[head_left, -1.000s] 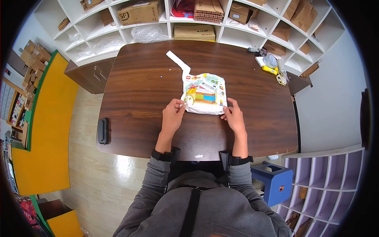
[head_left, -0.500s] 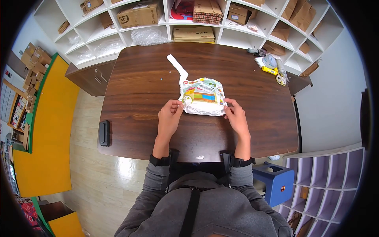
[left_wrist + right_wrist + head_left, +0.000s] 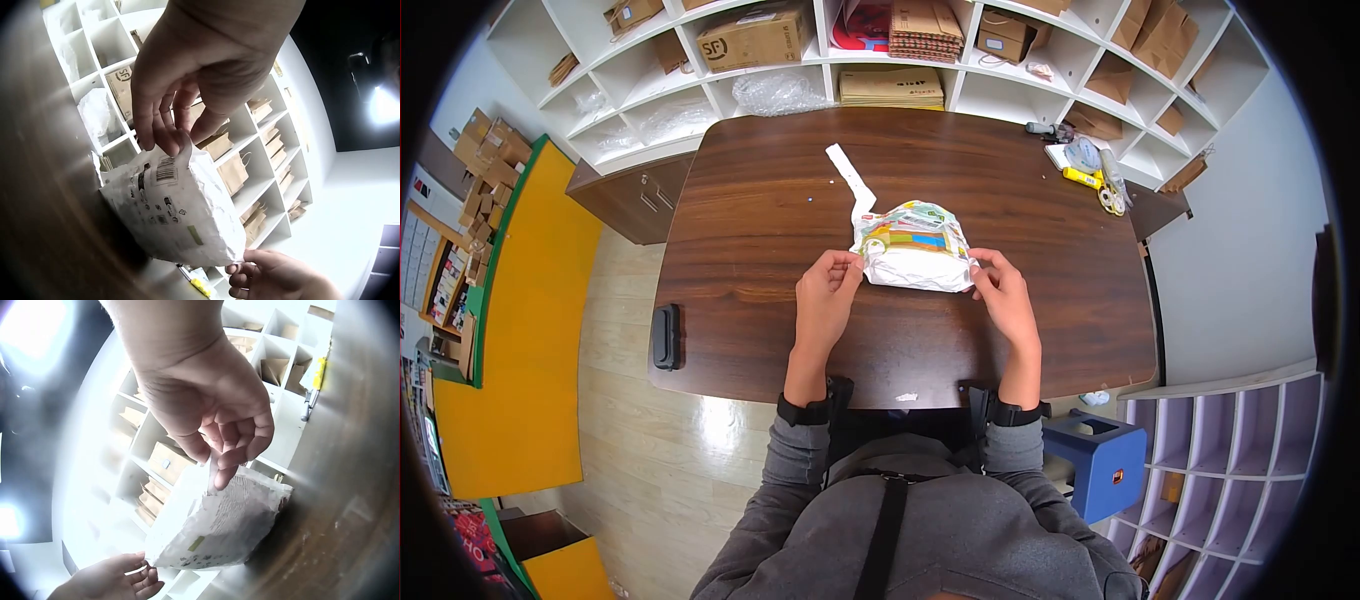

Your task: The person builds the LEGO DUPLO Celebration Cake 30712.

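Note:
A white plastic bag (image 3: 918, 268) with a colourful printed front lies towards the middle of the brown table, its near side lifted so the white bottom shows. My left hand (image 3: 825, 298) pinches its near left corner between thumb and fingers. At the near right corner my right hand (image 3: 1006, 300) does the same. In the left wrist view the bag (image 3: 181, 215) shows a barcode and small black print on its back. From the right wrist, the bag (image 3: 215, 528) hangs tilted below the pinching fingers. A white strip (image 3: 850, 178) extends from its far left corner.
A black case (image 3: 666, 337) lies near the table's (image 3: 740, 240) left edge. Yellow and clear tape rolls (image 3: 1111, 202) and other tools sit at the far right. White shelves (image 3: 990, 92) with boxes and paper bags stand behind, and a blue stool (image 3: 1112, 462) is at the right.
The bag's near side has risen and tilted up, turning the printed front away and showing more of the white bottom. Both hands have shifted slightly with the corners.

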Demonstrator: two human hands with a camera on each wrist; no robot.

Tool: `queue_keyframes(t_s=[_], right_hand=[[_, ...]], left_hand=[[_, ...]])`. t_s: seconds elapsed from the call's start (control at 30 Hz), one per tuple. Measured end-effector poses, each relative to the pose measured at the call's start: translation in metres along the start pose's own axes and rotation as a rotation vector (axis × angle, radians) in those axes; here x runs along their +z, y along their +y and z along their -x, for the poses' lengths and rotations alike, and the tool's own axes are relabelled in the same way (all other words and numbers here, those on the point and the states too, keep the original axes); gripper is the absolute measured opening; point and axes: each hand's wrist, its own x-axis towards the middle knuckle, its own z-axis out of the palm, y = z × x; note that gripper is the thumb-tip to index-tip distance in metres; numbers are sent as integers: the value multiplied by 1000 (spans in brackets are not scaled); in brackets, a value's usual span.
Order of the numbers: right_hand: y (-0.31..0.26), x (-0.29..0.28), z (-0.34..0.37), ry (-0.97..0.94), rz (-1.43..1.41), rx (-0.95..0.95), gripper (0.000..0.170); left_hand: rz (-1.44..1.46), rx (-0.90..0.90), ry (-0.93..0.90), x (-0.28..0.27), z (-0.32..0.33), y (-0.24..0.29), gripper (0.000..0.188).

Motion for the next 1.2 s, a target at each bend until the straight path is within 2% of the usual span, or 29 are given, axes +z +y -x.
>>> queue_keyframes(t_s=[0.73, 1.2], right_hand=[[-19, -8, 11, -45, -112, -24, 31], [-45, -17, 25, -39, -213, -46, 31]], left_hand=[[103, 46, 13, -8, 6, 17, 19], [156, 99, 14, -12, 16, 45, 18]])
